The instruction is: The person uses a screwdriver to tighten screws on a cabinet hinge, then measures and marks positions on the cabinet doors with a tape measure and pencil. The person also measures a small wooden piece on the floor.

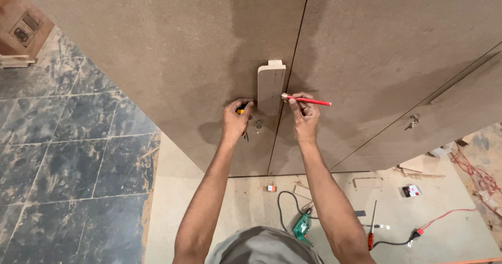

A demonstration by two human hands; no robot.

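Both hands are raised against a brown cabinet door (172,60), beside the vertical seam where it meets the next door (376,60). The left hand (235,121) presses a small pale wooden block (271,87) flat on the door's edge by the seam, its fingers closed around a yellow-and-black tool (241,110) whose dark shaft pokes out below the palm. A small metal fitting (259,123) sits on the door just under the block. The right hand (305,118) pinches a red pencil (307,100) between thumb and fingers, the tip touching the block's right edge near its lower corner.

On the floor (235,201) below lie a green power drill (301,227) with a black cord, a red-handled screwdriver (371,227), a red cable (444,214) and scraps of wood. A metal hook (414,120) hangs on the right door.
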